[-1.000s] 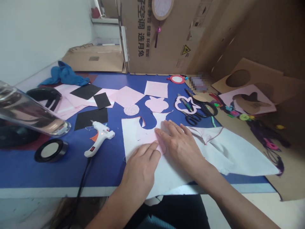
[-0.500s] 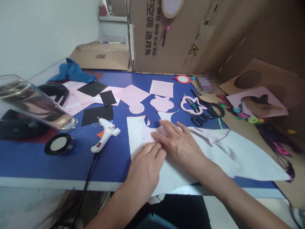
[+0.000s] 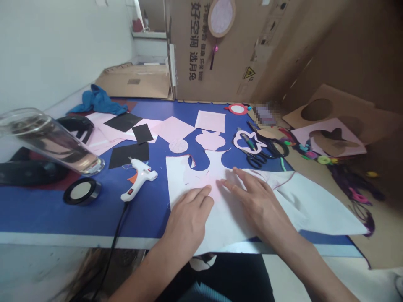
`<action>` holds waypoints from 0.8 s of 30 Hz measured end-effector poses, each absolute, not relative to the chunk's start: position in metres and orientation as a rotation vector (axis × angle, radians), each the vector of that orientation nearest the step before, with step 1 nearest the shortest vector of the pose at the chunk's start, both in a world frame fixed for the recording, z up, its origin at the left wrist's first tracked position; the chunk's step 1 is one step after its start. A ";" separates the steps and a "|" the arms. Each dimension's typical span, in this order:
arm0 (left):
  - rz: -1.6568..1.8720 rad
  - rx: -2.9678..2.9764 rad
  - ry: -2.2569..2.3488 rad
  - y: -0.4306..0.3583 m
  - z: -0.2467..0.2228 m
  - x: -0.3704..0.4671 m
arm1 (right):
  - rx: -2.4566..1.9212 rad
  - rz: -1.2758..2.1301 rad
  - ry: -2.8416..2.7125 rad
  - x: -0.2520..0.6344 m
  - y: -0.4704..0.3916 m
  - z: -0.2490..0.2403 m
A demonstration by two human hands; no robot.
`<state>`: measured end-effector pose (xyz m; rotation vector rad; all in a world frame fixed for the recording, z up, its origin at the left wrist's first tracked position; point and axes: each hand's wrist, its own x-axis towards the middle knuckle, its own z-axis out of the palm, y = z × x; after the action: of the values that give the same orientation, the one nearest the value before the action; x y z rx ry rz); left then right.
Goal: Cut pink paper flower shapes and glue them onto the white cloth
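Fingers, left hand [image 3: 189, 214]: bunched close, tips down on white cloth [image 3: 226, 226], thumb hidden; cannot tell if pinching any of it. Fingers, right hand [image 3: 264, 205]: fanned wide, nothing in grip, over the same cloth with a shadow below; cannot tell if touching.

Changed in last 0.5 s: right hand drawn back toward its own side, wider gap from left. Uncovers the narrow neck [image 3: 215, 158] between 2 curved cutouts, plus a smooth stretch mid-cloth. Left hand much as before. Probably leaves most of the hold-down to left; would read as a loosened hold, not a finished step.

Cloth location: flat at front edge of blue table [image 3: 151, 209], loosely folded off to the right. Faint pink tint [image 3: 206, 181] near left fingertips; cannot tell if on top or underneath.

Further out, left: corded white glue gun [image 3: 142, 172], then clear glass [image 3: 69, 144] with liquid. Just beyond cloth: pink cloud-shaped piece [image 3: 210, 140], pink square [image 3: 210, 121] behind it. Right of those: pale outline cutout [image 3: 258, 145] near black scissors [image 3: 262, 155]. Far back: printed cardboard wall [image 3: 239, 54].
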<state>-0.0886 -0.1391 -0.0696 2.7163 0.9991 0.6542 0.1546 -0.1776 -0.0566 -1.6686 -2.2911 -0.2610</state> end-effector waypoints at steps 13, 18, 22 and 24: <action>0.712 2.726 0.988 -0.141 -0.065 -0.088 | -1.624 -0.269 -2.319 0.136 -0.176 -0.067; 0.683 2.741 0.993 -0.141 -0.063 -0.089 | -1.627 -0.232 -2.285 0.136 -0.179 -0.065; 0.682 2.735 0.973 -0.139 -0.062 -0.090 | -1.609 -0.208 -2.293 0.137 -0.182 -0.061; 0.682 2.727 0.963 -0.138 -0.061 -0.091 | -1.614 -0.201 -2.291 0.136 -0.184 -0.059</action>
<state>-0.0909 -0.1378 -0.0611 2.7269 0.9626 0.6817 0.1358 -0.1836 -0.0595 -1.6144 -2.2907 -0.2013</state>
